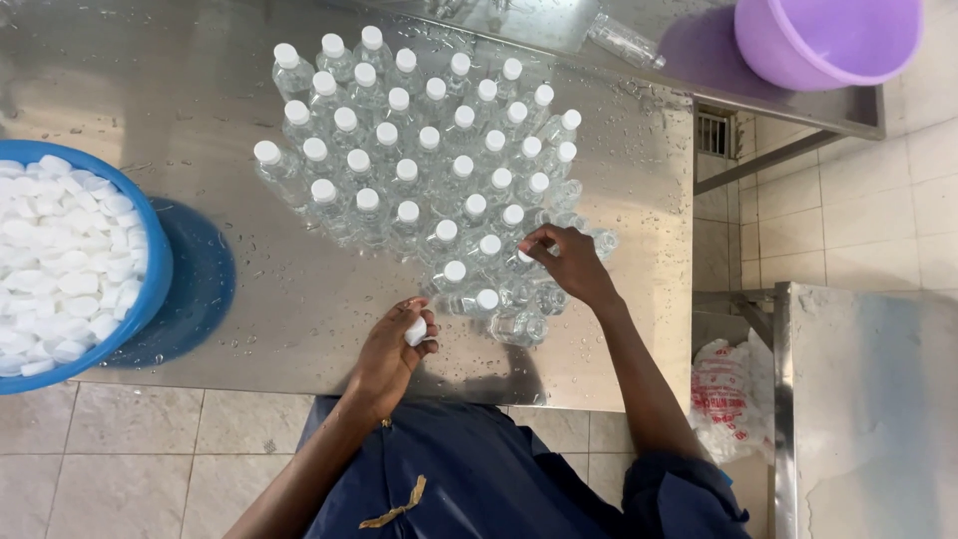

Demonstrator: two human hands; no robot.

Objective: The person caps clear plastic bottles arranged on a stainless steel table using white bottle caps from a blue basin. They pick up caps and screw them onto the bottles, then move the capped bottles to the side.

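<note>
A cluster of several small clear plastic bottles [419, 150] stands on a wet steel table [180, 110]. Most carry white caps; several at the near right edge [549, 299] are uncapped. My right hand [569, 262] pinches a white cap on top of one bottle at that edge. My left hand [389, 349] rests on the table in front of the cluster, fingers closed around white caps [416, 331].
A blue basin [150, 260] full of white caps sits at the table's left edge. A purple bucket [828, 40] stands on another steel surface at the back right. A steel box [868, 399] and a white plastic bag [723, 394] are on the tiled floor to the right.
</note>
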